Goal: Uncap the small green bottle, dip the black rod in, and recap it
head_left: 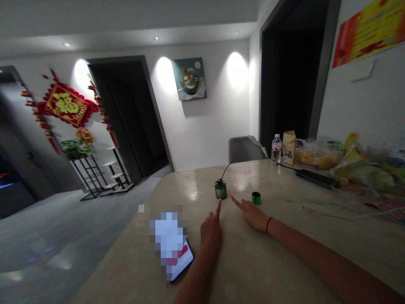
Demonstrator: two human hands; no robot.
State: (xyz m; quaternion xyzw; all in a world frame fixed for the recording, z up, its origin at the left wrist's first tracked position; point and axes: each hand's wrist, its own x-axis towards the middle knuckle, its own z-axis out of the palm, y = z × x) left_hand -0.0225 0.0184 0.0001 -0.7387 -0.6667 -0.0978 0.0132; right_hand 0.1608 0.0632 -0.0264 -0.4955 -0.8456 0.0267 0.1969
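A small green bottle (220,189) with a dark wick-like top stands on the beige table (240,261). Its green cap (256,198) lies a little to the right. My left hand (211,226) rests on the table with the index finger stretched toward the bottle and the other fingers curled; it holds nothing. My right hand (252,212) lies flat with fingers spread, just in front of the cap and apart from it. A phone (180,259) lies on the table to the left of my left forearm.
A water bottle (276,148), a paper carton (289,147), bagged food (319,156) and a black cable (311,176) crowd the table's right side by the wall. A grey chair (245,149) stands at the far end. The table's left edge drops to open floor.
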